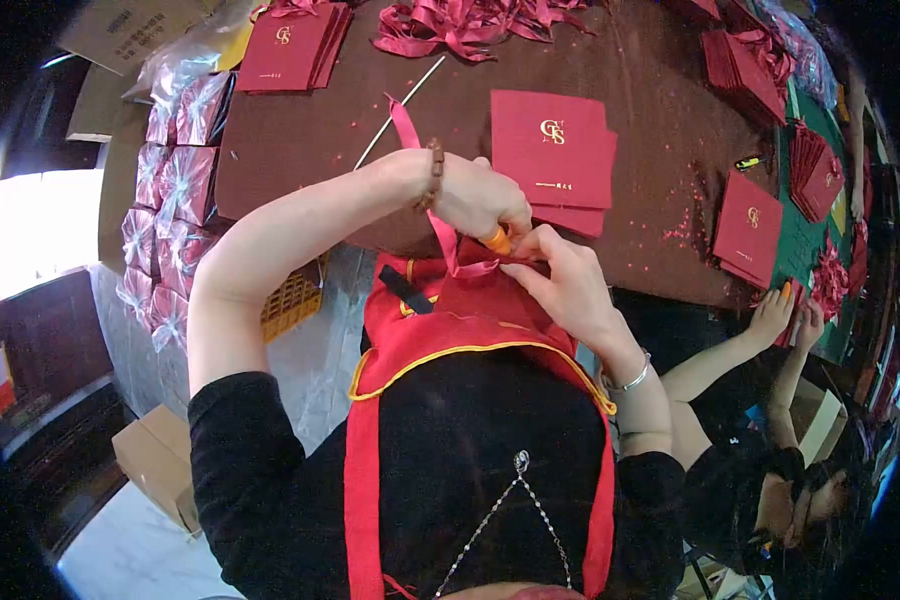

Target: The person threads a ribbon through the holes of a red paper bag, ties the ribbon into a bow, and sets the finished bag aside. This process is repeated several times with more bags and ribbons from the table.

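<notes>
My left hand (485,200), with a brown beaded bracelet at the wrist, is curled closed over the top of a dark red paper bag (480,297) held at my lap. A small orange piece (497,240) shows at its fingertips. Facing it, my right hand (567,285) pinches the bag's upper edge, thumb beside a red ribbon (444,240). That ribbon loops at the bag and runs up behind my left wrist onto the table. Just beyond my hands lies a stack of flat red bags (550,150) with gold lettering.
The brown-covered table (630,60) carries a thin pale stick (400,112), a heap of ribbons (455,28) and another bag stack (288,48). Plastic-wrapped packs (183,185) stand left, above a cardboard box (160,465). A co-worker's hands (773,318) handle red pieces at right.
</notes>
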### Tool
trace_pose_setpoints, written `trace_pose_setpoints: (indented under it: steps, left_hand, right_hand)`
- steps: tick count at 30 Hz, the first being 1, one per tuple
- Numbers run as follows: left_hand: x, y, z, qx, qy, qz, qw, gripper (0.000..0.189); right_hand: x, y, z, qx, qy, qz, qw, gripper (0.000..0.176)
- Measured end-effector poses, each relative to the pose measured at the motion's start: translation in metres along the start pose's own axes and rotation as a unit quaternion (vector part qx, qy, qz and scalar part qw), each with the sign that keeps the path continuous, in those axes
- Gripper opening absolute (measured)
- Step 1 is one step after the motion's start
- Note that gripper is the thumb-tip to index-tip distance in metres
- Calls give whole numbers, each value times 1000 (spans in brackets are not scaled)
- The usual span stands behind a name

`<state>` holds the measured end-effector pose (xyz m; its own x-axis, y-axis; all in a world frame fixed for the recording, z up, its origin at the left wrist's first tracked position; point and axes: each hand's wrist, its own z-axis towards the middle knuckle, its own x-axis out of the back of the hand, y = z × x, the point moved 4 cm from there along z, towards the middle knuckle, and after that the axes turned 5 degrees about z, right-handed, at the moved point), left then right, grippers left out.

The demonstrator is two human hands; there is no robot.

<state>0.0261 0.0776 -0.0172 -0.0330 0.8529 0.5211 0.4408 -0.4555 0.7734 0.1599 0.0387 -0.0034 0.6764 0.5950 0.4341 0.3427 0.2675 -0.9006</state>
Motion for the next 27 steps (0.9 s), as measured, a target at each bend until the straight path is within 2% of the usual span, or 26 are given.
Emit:
trace_pose_setpoints:
  steps: [2,3,7,9,11,13,14,15,17,18,21,22,25,27]
  left_hand:
    - [1,1,-4,-24,49,6,998,14]
    - [4,4,-7,19,39,-14,999,13]
    - [2,8,-9,-3,69,-40,997,12]
    - [-4,0,-6,-52,142,-107,983,14]
    - [-8,-5,-6,-31,156,-127,979,14]
    - [-5,-2,-8,-18,223,-128,966,14]
    - [-5,-2,-10,21,211,-147,966,14]
    - [-4,0,-9,22,211,-148,966,14]
    - [-2,-1,-8,65,221,-97,968,15]
    - [0,3,-8,89,196,-111,970,14]
    - [2,2,-3,53,188,-46,980,13]
    - [2,3,-3,65,182,-7,981,13]
    - [6,6,-3,116,162,-9,980,13]
    - [4,-3,1,139,148,-33,979,15]
  right_hand:
    - [2,-1,0,8,7,-3,1000,20]
    - [3,0,0,-23,-12,23,999,20]
    - [4,-2,-1,-14,-2,18,1000,18]
    - [4,-3,0,-9,0,4,1000,18]
    - [6,-2,0,-4,4,-9,1000,17]
    - [7,-1,0,11,2,-23,1000,18]
    - [7,-1,0,19,1,-29,999,19]
    - [7,1,1,18,4,-30,999,19]
    - [9,3,0,18,-3,-22,1000,17]
    - [9,3,0,17,-9,-14,1000,16]
    - [11,6,1,-17,-28,15,999,16]
    - [10,6,1,20,-15,-6,1000,17]
    - [5,5,-3,43,42,-41,997,14]
    - [5,7,-4,39,21,-34,998,15]
